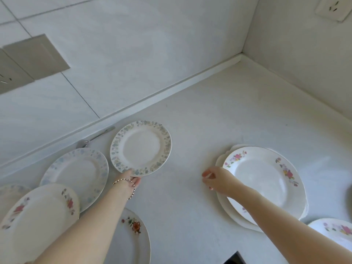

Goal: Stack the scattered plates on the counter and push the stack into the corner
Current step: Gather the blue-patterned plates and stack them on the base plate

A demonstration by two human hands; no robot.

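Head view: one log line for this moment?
left hand: gripping leaf-rim plate | right hand: at stack edge | corner: not reached

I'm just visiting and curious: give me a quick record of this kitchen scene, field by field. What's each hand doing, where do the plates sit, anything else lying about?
left hand: grips the near rim of the leaf-rimmed plate
right hand: at the left edge of the plate stack, fingers loosely curled
plate stack: a few plates, pink-flower plate on top
loose plates: several at lower left, one at lower right
corner: bare, no plates there yet
spoon: by the back wall
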